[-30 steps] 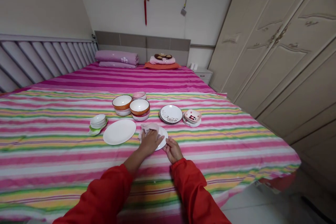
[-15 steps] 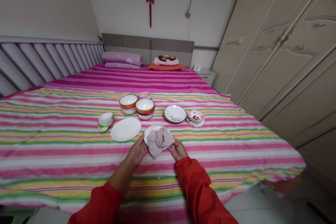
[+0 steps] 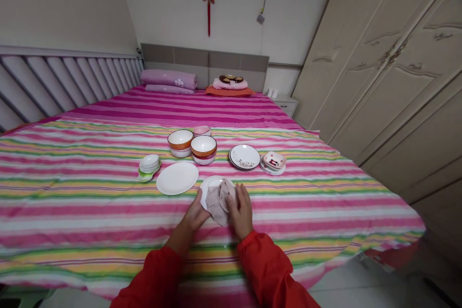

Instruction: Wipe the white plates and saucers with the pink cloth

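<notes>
A small white plate (image 3: 212,184) lies on the striped bed cover in front of me, with a crumpled beige cloth (image 3: 218,202) draped over its near half. My left hand (image 3: 197,212) grips the plate's near left rim, fingers curled. My right hand (image 3: 241,211) presses on the cloth's right side with its fingers stretched over it. Both arms wear red sleeves.
A white oval plate (image 3: 177,178) lies just left. Behind are orange-rimmed bowls (image 3: 180,140), (image 3: 204,147), a pink bowl (image 3: 201,130), a flowered plate (image 3: 245,156), small patterned dishes (image 3: 274,160) and stacked little saucers (image 3: 149,164). Wardrobe doors (image 3: 390,72) stand right; the bed's edge (image 3: 224,281) is near me.
The cloth passed from under my left hand to my right hand, which now rests on it. My left hand dropped to the plate's near left rim. The view shifted slightly.
</notes>
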### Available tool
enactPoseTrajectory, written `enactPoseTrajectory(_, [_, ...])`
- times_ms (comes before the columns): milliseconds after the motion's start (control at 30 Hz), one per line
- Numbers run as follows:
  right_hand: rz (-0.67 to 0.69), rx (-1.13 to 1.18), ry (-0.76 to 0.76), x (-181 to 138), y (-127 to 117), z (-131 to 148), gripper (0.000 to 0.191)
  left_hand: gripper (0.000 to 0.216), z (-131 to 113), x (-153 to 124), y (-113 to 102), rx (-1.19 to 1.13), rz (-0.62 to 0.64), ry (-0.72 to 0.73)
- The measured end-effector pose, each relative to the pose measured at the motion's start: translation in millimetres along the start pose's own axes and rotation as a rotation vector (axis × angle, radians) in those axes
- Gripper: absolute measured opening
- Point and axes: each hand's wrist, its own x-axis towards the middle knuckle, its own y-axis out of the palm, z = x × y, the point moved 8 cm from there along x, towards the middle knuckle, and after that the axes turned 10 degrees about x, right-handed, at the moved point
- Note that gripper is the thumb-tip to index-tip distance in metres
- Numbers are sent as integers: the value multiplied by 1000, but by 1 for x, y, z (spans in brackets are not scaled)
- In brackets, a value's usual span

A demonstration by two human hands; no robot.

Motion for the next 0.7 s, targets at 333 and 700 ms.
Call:
enactPoseTrajectory(333, [605,-813,-212,-13,96,-12,41,58,8,1,-19,-16,-103,-8])
enactPoseTrajectory(700, [534,-647,-209,63,96,-24,34,61,2,5,0,-101,10,2])
